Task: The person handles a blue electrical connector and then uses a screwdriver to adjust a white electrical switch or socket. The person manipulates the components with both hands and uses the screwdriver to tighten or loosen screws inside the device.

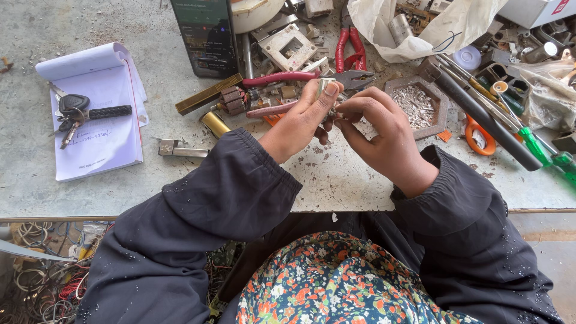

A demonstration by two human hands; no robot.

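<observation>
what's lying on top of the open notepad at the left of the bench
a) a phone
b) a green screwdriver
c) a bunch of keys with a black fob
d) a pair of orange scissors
c: a bunch of keys with a black fob rests on the white notepad, well away from both hands.

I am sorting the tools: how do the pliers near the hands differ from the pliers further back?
The near pliers lie sideways, jaws pointing right, the whole tool visible. The back pliers point away, their head hidden under a white bag. The near handles look duller pink, the back ones brighter red. Both lie untouched on the table.
</observation>
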